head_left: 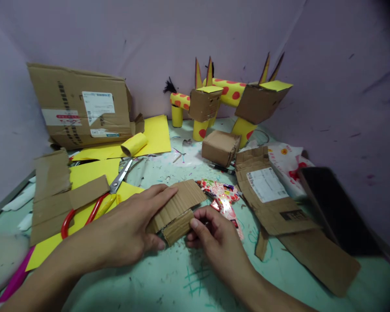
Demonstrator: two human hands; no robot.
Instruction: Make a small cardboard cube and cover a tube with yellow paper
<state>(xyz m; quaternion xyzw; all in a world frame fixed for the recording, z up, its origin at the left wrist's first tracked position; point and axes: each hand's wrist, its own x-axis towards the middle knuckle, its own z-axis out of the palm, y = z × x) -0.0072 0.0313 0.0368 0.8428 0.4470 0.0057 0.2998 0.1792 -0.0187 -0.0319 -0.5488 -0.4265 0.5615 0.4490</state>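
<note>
A small folded piece of brown cardboard [183,200], its ridged side facing up, is between my hands at the middle of the table. My left hand [134,227] grips it from the left, fingers over the top and thumb at the near edge. With thumb and forefinger, my right hand [214,232] pinches the right end of its narrow near flap [178,227]; the other fingers are curled under. Just beyond my right hand lies a red and white patterned wrapper [222,195]. Red-handled scissors [115,186] rest left of my left hand, on cardboard and yellow paper.
Behind stand two spotted yellow cardboard animals [203,106] [261,102] with a small cardboard box [221,146] before them. A large carton [84,106], yellow paper [156,132] and a yellow tube [134,144] sit left. Flattened cardboard [279,212] and a phone [338,210] lie right.
</note>
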